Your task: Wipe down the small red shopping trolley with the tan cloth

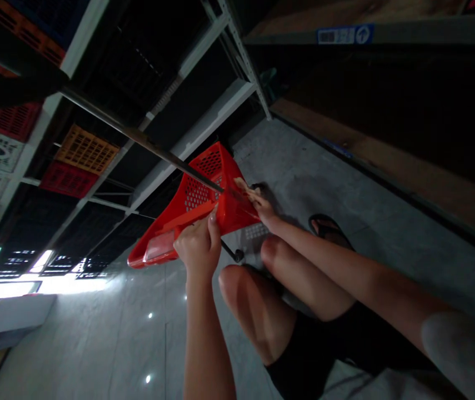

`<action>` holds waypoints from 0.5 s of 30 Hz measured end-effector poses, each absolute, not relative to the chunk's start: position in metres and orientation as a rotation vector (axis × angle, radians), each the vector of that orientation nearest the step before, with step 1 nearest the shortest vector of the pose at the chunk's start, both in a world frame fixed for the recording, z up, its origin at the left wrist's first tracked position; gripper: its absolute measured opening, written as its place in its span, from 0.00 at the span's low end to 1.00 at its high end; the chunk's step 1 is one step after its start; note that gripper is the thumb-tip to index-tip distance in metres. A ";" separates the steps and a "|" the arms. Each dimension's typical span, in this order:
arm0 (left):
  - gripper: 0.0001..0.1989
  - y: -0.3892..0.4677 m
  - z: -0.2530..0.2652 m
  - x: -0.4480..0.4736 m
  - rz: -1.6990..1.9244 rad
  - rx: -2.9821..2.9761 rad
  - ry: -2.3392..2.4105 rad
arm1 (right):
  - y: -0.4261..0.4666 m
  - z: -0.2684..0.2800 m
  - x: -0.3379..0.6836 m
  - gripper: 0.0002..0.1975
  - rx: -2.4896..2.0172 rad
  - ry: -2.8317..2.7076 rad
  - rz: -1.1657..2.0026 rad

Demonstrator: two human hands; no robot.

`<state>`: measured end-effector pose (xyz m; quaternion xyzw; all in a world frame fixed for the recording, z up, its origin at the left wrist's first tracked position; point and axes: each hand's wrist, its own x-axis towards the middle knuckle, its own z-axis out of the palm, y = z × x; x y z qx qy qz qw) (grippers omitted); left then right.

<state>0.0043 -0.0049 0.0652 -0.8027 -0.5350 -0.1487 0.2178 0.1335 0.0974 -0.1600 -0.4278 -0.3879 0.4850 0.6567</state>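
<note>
A red plastic shopping basket (166, 228) on casters stands tilted in view before my bent knees. My left hand (199, 241) is closed over its near rim, thumb on top. From the basket a long metal pull handle (149, 145) runs to the upper left, ending in a dark grip. My right hand (264, 206) is at the basket's outer right side, fingers pressing a thin, pale tan piece that looks like a cloth (243, 186) against the red wall. Below the basket a black caster (238, 255) shows.
Metal shelving (204, 122) rises at the left and back, with an orange crate (86, 149) and a red crate (68, 179) on it. A wooden shelf (387, 166) borders the right side. Grey floor (108, 339) lies around me; my sandalled foot (329, 229) rests there.
</note>
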 end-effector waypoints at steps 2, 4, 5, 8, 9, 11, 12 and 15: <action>0.31 -0.006 0.063 0.009 -0.402 -2.195 -1.486 | 0.096 -0.114 0.131 0.20 -0.832 -0.903 1.047; 0.32 -0.007 0.062 0.015 -0.394 -2.167 -1.502 | 0.091 -0.058 0.131 0.21 -0.689 -0.959 0.964; 0.32 -0.007 0.062 0.020 -0.392 -2.159 -1.514 | 0.087 -0.032 0.132 0.21 -0.641 -0.983 0.917; 0.32 -0.005 0.061 0.039 -0.379 -2.183 -1.561 | 0.072 0.016 0.141 0.20 -0.563 -1.037 0.828; 0.32 -0.004 0.061 0.046 -0.366 -2.206 -1.583 | 0.067 0.020 0.146 0.20 -0.555 -1.043 0.808; 0.30 -0.002 0.061 0.061 -0.340 -2.265 -1.629 | 0.056 0.013 0.160 0.18 -0.587 -1.061 0.777; 0.29 -0.001 0.063 0.068 -0.342 -2.310 -1.638 | 0.050 0.006 0.168 0.17 -0.625 -1.074 0.765; 0.24 -0.003 0.077 0.073 -0.545 -2.499 -1.541 | 0.024 -0.010 0.193 0.16 -0.769 -1.107 0.721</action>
